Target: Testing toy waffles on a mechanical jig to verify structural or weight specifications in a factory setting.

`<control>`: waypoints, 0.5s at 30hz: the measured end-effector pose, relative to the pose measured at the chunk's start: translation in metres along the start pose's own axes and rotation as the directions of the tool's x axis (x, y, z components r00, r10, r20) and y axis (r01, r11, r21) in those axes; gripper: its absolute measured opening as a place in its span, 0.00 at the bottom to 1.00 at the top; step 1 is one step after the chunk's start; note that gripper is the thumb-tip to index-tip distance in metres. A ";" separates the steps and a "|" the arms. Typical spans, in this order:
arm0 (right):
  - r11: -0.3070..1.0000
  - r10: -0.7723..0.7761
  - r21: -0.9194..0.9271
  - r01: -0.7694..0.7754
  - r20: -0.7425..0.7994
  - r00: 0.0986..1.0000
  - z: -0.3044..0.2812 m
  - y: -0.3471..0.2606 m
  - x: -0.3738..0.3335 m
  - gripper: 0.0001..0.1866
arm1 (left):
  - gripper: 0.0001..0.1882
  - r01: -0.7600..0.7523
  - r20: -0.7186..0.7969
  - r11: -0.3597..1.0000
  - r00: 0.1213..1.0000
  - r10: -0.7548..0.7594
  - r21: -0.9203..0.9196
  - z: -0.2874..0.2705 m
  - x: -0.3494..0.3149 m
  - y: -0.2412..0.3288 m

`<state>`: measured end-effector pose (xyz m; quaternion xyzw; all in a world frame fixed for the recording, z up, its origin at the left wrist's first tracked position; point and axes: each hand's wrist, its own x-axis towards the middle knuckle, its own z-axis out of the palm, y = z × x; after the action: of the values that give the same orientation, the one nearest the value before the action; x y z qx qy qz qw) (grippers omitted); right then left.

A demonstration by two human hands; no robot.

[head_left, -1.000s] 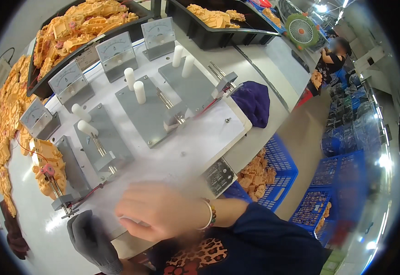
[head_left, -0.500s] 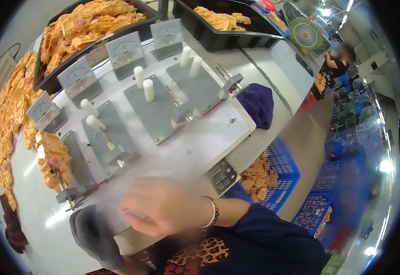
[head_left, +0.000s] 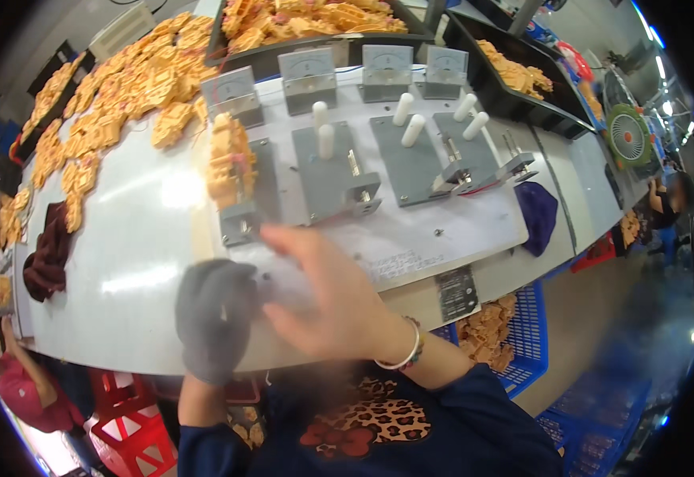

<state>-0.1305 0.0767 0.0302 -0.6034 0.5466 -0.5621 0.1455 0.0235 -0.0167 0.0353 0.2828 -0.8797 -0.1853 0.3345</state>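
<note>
My bare right hand, with a bracelet at the wrist, reaches over the table edge. Its thumb and forefinger are apart, the forefinger near the grey clamp block of the leftmost test fixture. Nothing shows between those fingers. My left hand, in a dark grey glove, is beside it on the left; motion blur hides how its fingers lie. An orange-yellow plastic part rests on the leftmost fixture. Further right stand grey fixture plates with white pegs and metal probe pins. Behind them stands a row of analog meters.
Loose orange-yellow parts cover the far left table. Black trays of parts stand behind the meters. A purple cloth lies right, a brown cloth left. A blue basket of parts sits below the right edge. Other people are nearby.
The view has swung left, so the fixtures appear further right. My right hand has gone from curled to spread, its forefinger now near the leftmost clamp block. The gloved left hand has moved forward.
</note>
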 end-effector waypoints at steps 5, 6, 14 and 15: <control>0.982 0.037 0.184 -0.031 -0.029 0.999 0.012 0.011 0.010 0.39 | 0.15 -0.144 -0.065 0.970 0.985 0.159 0.196 -0.036 0.054 -0.009; 0.981 -0.036 0.193 0.036 -0.005 0.999 0.011 0.013 0.010 0.37 | 0.17 -0.145 -0.042 0.972 0.987 0.155 0.186 -0.032 0.068 -0.012; 0.975 -0.144 0.174 0.136 0.033 0.989 0.006 0.017 0.009 0.35 | 0.14 -0.053 -0.174 0.976 0.985 0.016 -0.210 -0.035 0.118 -0.015; 0.977 -0.121 0.182 0.109 0.052 0.991 0.008 0.017 0.008 0.35 | 0.15 -0.056 -0.341 0.944 0.938 -0.062 -0.326 -0.056 0.114 -0.014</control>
<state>-0.1335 0.0608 0.0182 -0.6359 0.4533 -0.5972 0.1834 -0.0026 -0.1063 0.1229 0.2522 -0.7629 -0.2781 0.5264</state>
